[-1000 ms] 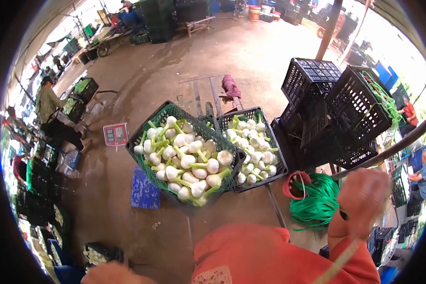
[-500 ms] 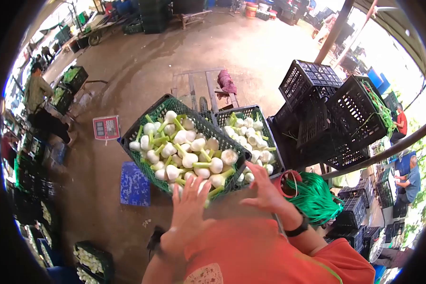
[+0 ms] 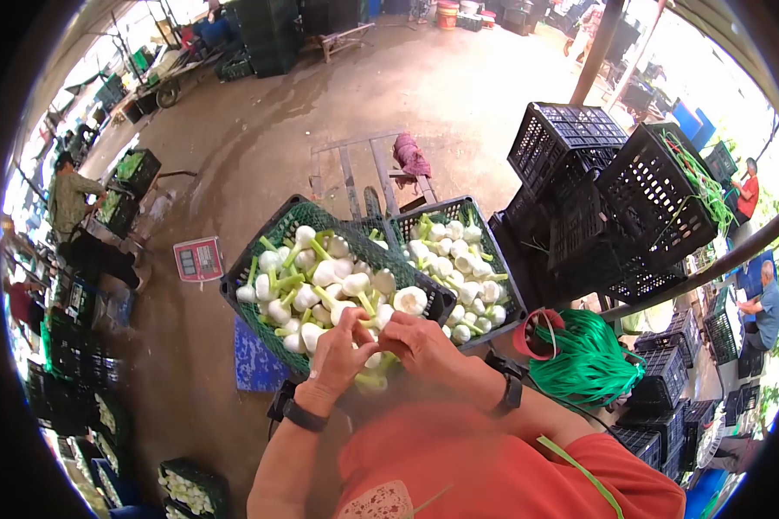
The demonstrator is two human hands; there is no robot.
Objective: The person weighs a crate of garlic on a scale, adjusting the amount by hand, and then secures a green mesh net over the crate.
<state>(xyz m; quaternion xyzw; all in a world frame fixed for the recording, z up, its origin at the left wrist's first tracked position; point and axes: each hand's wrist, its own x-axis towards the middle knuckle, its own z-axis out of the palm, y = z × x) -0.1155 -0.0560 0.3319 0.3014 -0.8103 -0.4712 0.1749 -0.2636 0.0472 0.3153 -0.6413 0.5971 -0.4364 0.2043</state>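
A green crate [image 3: 249, 264] heaped with white bulbs on green stalks [image 3: 320, 275] stands right in front of me. My left hand [image 3: 339, 350] and my right hand [image 3: 417, 339] meet at its near edge, fingers curled over the bulbs there. Both hands touch bulbs, and the right seems to close on a white bulb [image 3: 379, 349]; the left hand's grip is unclear. A second green crate [image 3: 486, 251] of the same bulbs sits just behind to the right. A black band is on each wrist.
Stacked black crates [image 3: 597, 199] rise on the right, beside a bundle of green ties [image 3: 587, 363] with a red ring. A red scale [image 3: 198, 258] and a blue board [image 3: 253, 359] lie on the wet floor at left. Other people work at both edges.
Both hands have come forward from spread-open above the crate's edge and closed together onto the near bulbs. One second ago they were low and out of the crate.
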